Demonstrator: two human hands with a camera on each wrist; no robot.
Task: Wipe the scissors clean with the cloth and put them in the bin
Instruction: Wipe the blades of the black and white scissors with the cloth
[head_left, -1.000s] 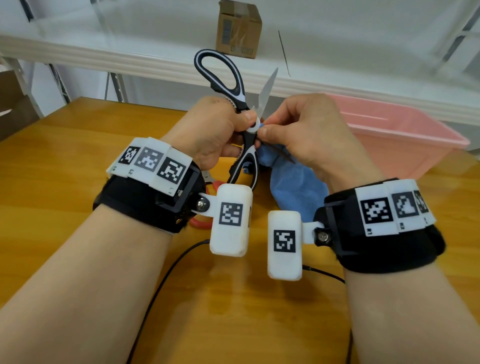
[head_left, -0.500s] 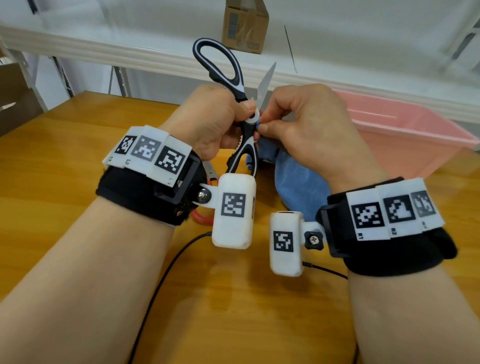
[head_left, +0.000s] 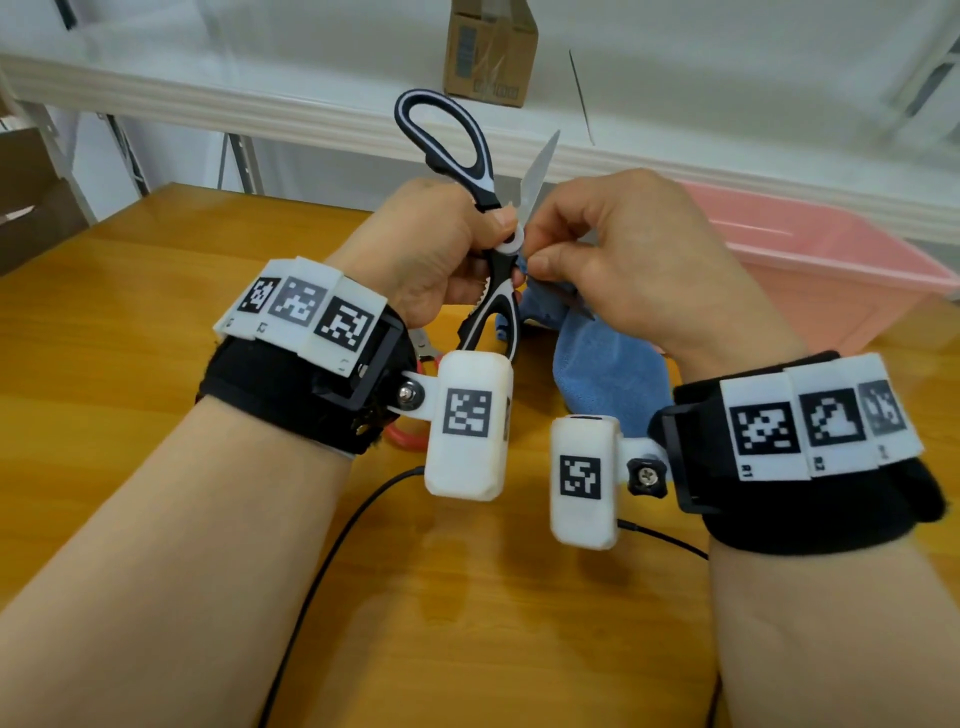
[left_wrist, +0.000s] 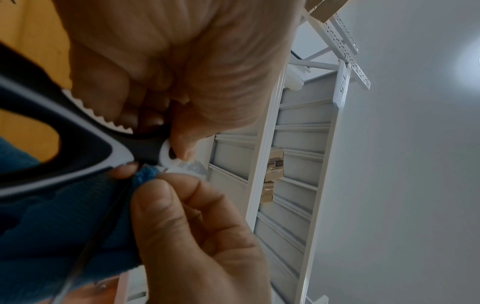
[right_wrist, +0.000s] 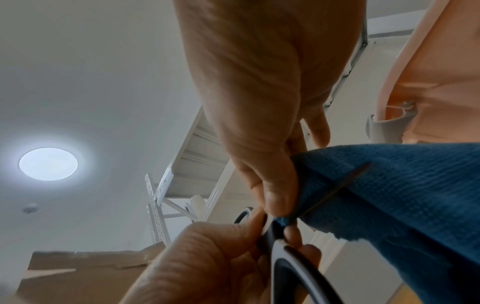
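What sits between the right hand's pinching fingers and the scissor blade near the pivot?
A fold of the blue cloth: the right hand pinches it around the scissors blade beside the pivot. The left wrist view shows it best.

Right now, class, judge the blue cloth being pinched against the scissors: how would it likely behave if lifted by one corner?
Probably floppy: the blue cloth hangs in soft folds below the right hand. Likely light, since a fingertip pinch holds it against the scissors. Its woven texture suggests it grips rather than slips.
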